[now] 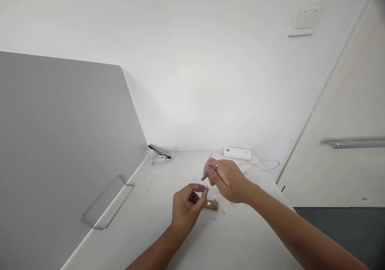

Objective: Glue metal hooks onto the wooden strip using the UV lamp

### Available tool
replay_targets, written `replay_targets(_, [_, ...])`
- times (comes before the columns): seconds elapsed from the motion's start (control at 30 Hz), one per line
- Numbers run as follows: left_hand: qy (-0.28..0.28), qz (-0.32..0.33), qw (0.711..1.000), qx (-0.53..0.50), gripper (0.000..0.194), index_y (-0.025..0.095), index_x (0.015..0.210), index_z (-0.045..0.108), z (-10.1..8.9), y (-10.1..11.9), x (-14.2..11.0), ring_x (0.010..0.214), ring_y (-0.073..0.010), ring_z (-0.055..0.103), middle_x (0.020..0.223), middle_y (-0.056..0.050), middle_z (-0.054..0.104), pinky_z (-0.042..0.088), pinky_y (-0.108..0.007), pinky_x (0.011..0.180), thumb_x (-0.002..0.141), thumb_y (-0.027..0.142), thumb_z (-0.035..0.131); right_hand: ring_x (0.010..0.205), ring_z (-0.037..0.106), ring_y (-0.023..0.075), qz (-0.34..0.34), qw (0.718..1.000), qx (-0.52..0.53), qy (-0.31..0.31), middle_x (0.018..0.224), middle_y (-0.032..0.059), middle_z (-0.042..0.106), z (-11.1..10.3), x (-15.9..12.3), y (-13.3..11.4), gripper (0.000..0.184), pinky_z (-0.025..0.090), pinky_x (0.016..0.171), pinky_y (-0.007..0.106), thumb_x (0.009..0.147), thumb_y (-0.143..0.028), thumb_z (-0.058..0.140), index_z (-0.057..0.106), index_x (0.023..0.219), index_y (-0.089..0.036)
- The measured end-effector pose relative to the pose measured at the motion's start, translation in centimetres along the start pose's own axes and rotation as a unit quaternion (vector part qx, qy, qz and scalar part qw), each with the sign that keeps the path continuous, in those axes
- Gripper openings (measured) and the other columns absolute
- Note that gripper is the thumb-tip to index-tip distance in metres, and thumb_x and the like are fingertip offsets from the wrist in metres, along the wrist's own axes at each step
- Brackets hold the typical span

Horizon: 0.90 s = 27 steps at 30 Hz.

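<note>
My left hand [187, 202] is closed in a pinch above the table, thumb against forefinger. A small silvery bit shows at its fingertips; I cannot tell whether it is a held piece or a shiny nail. My right hand [227, 180] is just above and to the right, its fingers curled together. What lies inside the right hand's grip is hidden or too small to name. Below the hands, a small brown block [212, 206] lies on the table, partly behind my left thumb. It has a white round spot and an upright grey metal piece [215, 202] near its right end.
The white table [126, 246] carries scattered dark specks. At the back are a white power bank [237, 153] with a white cable and a clear case [164, 154] with a black strip. A grey panel [60, 150] stands left, with a wire frame [106, 202] at the table edge.
</note>
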State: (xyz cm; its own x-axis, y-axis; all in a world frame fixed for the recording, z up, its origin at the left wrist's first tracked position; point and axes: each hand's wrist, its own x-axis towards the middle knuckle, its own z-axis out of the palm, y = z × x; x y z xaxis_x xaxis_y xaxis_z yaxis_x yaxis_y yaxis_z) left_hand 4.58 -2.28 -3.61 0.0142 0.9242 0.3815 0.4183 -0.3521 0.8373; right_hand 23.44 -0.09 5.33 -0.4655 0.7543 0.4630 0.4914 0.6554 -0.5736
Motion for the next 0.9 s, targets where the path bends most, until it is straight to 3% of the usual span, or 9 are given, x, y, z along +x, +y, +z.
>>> replay_targets(0.17, [0.012, 0.005, 1.000, -0.005, 0.021, 0.018, 0.087, 0.077, 0.0, 0.2, -0.1, 0.046, -0.0114, 0.057, 0.060, 0.000, 0.070, 0.047, -0.020, 0.047, 0.087, 0.039, 0.074, 0.071, 0.068, 0.0175, 0.034, 0.999, -0.003, 0.007, 0.071, -0.0007, 0.069, -0.9, 0.2, 0.7, 0.038, 0.047, 0.069, 0.030, 0.112, -0.038, 0.031, 0.056, 0.087, -0.022])
replay_targets(0.3, [0.004, 0.016, 1.000, 0.004, 0.018, 0.018, 0.086, 0.077, -0.2, 0.3, -0.2, 0.045, -0.0108, 0.056, 0.058, 0.001, 0.068, 0.046, -0.020, 0.047, 0.087, 0.035, 0.072, 0.065, 0.066, 0.0154, 0.048, 0.992, 0.068, -0.091, 0.066, -0.0014, 0.065, -1.7, -0.1, -0.3, 0.045, 0.047, 0.064, 0.027, 0.111, -0.039, 0.034, 0.053, 0.075, -0.022])
replay_targets(0.4, [-0.001, 0.033, 0.999, 0.016, 0.014, 0.018, 0.083, 0.075, -0.3, 0.3, -0.2, 0.046, -0.0107, 0.057, 0.057, 0.002, 0.068, 0.045, -0.019, 0.047, 0.086, 0.030, 0.071, 0.052, 0.056, 0.0127, 0.052, 0.977, 0.122, -0.164, 0.057, -0.0046, 0.058, -1.6, -0.4, -1.6, 0.041, 0.044, 0.054, 0.024, 0.110, -0.042, 0.038, 0.055, 0.078, -0.022])
replay_targets(0.47, [-0.002, 0.046, 0.999, 0.019, 0.014, 0.018, 0.081, 0.074, -0.4, 0.3, -0.2, 0.046, -0.0107, 0.057, 0.055, 0.002, 0.066, 0.044, -0.019, 0.048, 0.087, 0.029, 0.068, 0.052, 0.054, 0.0123, 0.039, 0.969, 0.160, -0.185, 0.056, -0.0052, 0.056, -1.3, -0.5, -2.4, 0.039, 0.045, 0.055, 0.024, 0.110, -0.041, 0.038, 0.053, 0.080, -0.022])
replay_targets(0.67, [0.014, 0.070, 0.996, 0.045, 0.018, 0.017, 0.069, 0.068, -0.4, 0.0, -0.1, 0.047, -0.0100, 0.054, 0.054, 0.003, 0.063, 0.042, -0.018, 0.048, 0.084, 0.026, 0.069, 0.066, 0.061, 0.0141, 0.010, 0.979, 0.160, -0.122, 0.069, -0.0014, 0.065, -0.2, -0.5, -3.1, 0.035, 0.048, 0.067, 0.027, 0.111, -0.039, 0.036, 0.058, 0.089, -0.021])
replay_targets(0.9, [-0.021, 0.031, 0.999, 0.008, 0.009, 0.018, 0.084, 0.074, -0.1, 0.2, -0.4, 0.047, -0.0112, 0.057, 0.056, 0.002, 0.066, 0.046, -0.019, 0.049, 0.085, 0.026, 0.069, 0.068, 0.064, 0.0153, 0.021, 0.995, 0.087, -0.039, 0.071, -0.0015, 0.067, 0.2, -0.3, -2.0, 0.036, 0.047, 0.069, 0.029, 0.112, -0.040, 0.033, 0.061, 0.097, -0.023])
